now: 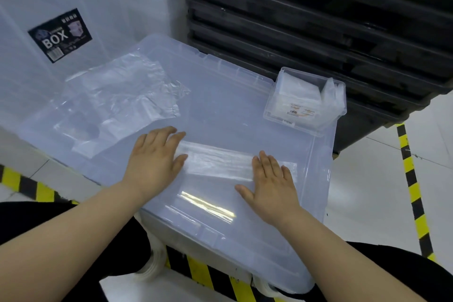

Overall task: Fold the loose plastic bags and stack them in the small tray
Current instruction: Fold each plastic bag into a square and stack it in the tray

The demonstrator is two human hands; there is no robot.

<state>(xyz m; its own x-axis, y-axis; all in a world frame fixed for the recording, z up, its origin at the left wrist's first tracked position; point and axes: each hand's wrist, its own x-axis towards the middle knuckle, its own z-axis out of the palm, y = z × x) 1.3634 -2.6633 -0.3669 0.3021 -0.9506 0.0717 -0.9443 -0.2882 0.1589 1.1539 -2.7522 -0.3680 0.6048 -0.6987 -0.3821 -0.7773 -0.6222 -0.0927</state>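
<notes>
Folded plastic bag (pixel 218 163), a narrow strip lying flat on the clear storage-box lid (pixel 220 95). Left hand (pixel 157 154) and right hand (pixel 270 184) press its ends, fingers straight. Loose bags (pixel 117 98) lie far-left; small tray (pixel 306 100), holding folded bags, far-right.

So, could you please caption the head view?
Left hand and right hand press a folded bag on the lid, tray beyond.

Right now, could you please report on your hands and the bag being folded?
Both open: left hand, right hand pressing folded bag flat on lid. Pile of loose bags far left. Far right, small tray holding bags; nothing between.
</notes>
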